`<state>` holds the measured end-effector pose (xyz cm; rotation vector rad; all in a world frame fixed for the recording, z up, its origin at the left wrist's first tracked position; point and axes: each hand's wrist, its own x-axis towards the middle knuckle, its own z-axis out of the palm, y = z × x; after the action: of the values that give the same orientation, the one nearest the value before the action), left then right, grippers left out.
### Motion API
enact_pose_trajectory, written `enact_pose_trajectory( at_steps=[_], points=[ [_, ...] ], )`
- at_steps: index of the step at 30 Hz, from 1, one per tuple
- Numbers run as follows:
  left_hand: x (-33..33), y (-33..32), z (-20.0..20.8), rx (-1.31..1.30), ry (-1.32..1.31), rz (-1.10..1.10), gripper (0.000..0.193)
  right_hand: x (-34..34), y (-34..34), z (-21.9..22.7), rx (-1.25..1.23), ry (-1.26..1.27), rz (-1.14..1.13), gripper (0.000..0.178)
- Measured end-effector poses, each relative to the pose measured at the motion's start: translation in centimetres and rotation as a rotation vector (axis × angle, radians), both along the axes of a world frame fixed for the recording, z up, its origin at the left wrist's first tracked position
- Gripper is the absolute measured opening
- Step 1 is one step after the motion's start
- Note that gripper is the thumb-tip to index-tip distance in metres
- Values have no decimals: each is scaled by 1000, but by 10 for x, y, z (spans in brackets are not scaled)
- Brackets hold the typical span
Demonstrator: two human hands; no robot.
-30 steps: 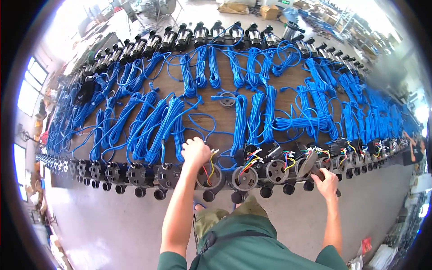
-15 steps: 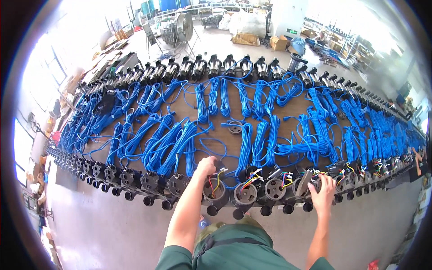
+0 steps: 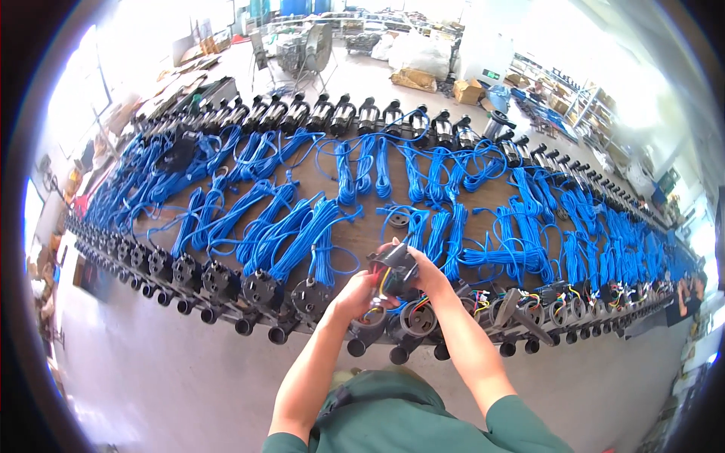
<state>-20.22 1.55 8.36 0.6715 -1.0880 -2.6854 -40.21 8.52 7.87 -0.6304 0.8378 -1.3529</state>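
Over the table's near edge, both my hands hold a round black cover [image 3: 400,266] with coloured wires hanging from its underside. My left hand [image 3: 358,293] closes on its left side, beside the red and yellow wires. From the right and the far side, my right hand [image 3: 425,273] wraps round the cover; some of its fingers are hidden behind it. Just below is an open pump housing [image 3: 369,323]. To its right another open housing [image 3: 418,318] shows its grey round inside. A grey hammer-like tool [image 3: 522,317] rests across the housings further right.
Bundles of blue cable [image 3: 302,238] cover much of the brown table [image 3: 321,170]. Closed black housings [image 3: 260,288] line the near edge at left. Black and silver pump bodies [image 3: 368,117] stand along the far edge. Another person's hand [image 3: 689,294] shows at far right.
My right hand has left the hammer-like tool and come left to the cover. The black cover is now raised between both hands, wires showing. The tool has tipped over, its handle pointing toward me.
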Motion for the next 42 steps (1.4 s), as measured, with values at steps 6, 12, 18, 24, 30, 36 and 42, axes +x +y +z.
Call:
enact_pose_trajectory(
  at_steps=[6,12,18,24,30,36,42],
  points=[
    [56,3,38,-314,-45,-247,57,6,-13,2,-132,497,-50,42],
    [60,0,46,-1173,-203,-502,61,14,-11,34,116,425,169,43],
    [61,5,56,-1094,-243,-550,69,17,-11,38,126,566,283,35],
    [77,19,44,-521,-586,-719,87,31,-5,34,175,587,331,37],
    [71,32,17,-517,-421,-326,47,37,2,22,169,622,240,35],
    [47,34,15,-1209,-562,-87,39,18,8,-1,217,609,-5,33],
    [45,42,-35,-1619,-536,175,40,19,3,-6,123,982,-190,32]
  ],
)
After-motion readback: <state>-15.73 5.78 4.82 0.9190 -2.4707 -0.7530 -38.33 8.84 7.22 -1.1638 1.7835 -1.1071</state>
